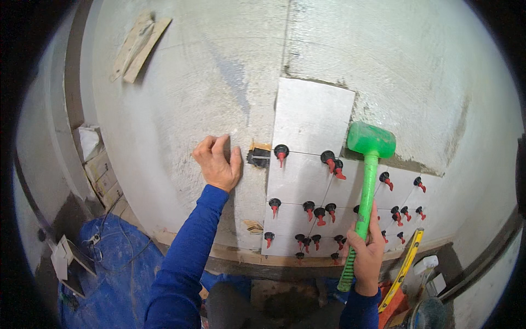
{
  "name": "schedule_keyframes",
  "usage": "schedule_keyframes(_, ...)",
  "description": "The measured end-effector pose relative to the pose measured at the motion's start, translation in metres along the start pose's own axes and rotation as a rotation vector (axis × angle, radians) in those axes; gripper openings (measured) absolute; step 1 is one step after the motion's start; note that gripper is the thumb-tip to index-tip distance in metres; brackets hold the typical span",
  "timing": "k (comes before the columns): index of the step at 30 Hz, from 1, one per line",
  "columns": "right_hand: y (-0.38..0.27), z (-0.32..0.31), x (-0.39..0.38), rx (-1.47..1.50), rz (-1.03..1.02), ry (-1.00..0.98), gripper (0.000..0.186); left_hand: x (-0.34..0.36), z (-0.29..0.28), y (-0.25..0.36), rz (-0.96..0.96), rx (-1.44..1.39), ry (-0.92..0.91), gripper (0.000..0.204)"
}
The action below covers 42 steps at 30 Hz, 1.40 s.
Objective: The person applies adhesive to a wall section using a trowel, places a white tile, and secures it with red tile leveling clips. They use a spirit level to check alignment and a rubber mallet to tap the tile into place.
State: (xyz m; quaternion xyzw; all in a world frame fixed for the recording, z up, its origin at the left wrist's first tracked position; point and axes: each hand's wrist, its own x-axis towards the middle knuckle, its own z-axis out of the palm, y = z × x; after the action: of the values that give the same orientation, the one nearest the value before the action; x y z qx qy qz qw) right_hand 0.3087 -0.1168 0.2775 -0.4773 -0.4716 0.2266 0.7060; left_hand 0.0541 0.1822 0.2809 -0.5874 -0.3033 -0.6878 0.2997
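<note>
My right hand [368, 255] is wrapped round the ribbed handle of a green rubber mallet [371, 140]. Its head is up in front of the tiled wall, beside the right edge of the topmost white tile [312, 115]. My left hand [219, 162] is raised by the bare plaster, fingers loosely curled and apart, holding nothing visible. Just right of it, a dark electrical box [258, 158] is set in the wall at the tiles' left edge. Black tile levelling clips with red handles [281, 156] sit along the tile joints; the mallet and my right hand hide some of them.
A yellow spirit level [401, 268] leans at the lower right near a bucket [430, 313]. Blue sheeting [120, 274] with cables covers the floor at left, by tile offcuts [68, 257]. A broken board piece [141, 46] is fixed high on the wall.
</note>
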Motion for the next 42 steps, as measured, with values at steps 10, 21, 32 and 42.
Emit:
schedule_keyframes(10,0.005,0.003,0.001,0.035,-0.047,0.018,0.082,0.000,-0.001,0.001,-0.016,-0.014,0.002,0.043)
schedule_keyframes(21,0.008,0.002,0.002,0.053,-0.070,-0.018,0.083,0.000,-0.001,0.000,-0.011,0.003,0.001,0.042)
schedule_keyframes(32,0.003,0.002,0.003,0.001,-0.039,-0.025,0.084,0.001,-0.001,0.002,0.000,-0.001,0.006,0.042)
schedule_keyframes(42,-0.003,0.008,-0.001,0.011,-0.074,0.027,0.082,0.002,-0.002,0.002,0.008,-0.008,0.024,0.044)
